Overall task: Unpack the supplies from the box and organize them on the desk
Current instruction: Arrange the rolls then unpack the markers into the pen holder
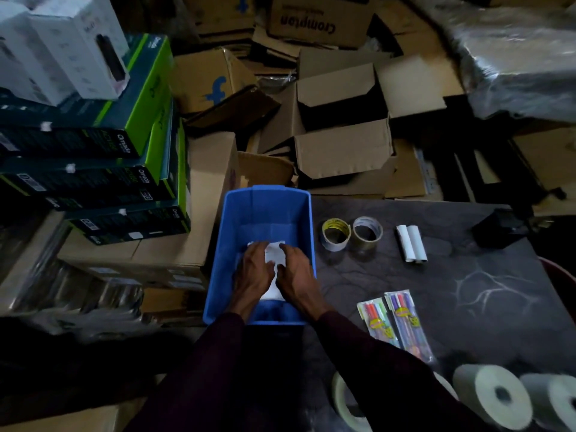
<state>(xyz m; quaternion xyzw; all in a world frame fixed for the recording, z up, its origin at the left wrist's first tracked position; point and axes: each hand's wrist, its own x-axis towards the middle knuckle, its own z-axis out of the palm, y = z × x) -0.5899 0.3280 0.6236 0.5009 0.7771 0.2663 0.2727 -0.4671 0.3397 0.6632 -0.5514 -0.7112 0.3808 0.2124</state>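
Observation:
A blue plastic box stands at the dark desk's left edge. Inside it lies a white paper item, partly hidden under my hands. My left hand and my right hand both reach into the box and rest on the white item from either side, fingers curled around it. On the desk to the right lie two tape rolls, two white paper rolls side by side, and two packets of coloured pens.
Large pale rolls and another tape roll sit at the desk's near edge. A black holder stands at the far right. Stacked green-black cartons and many open cardboard boxes crowd the left and back.

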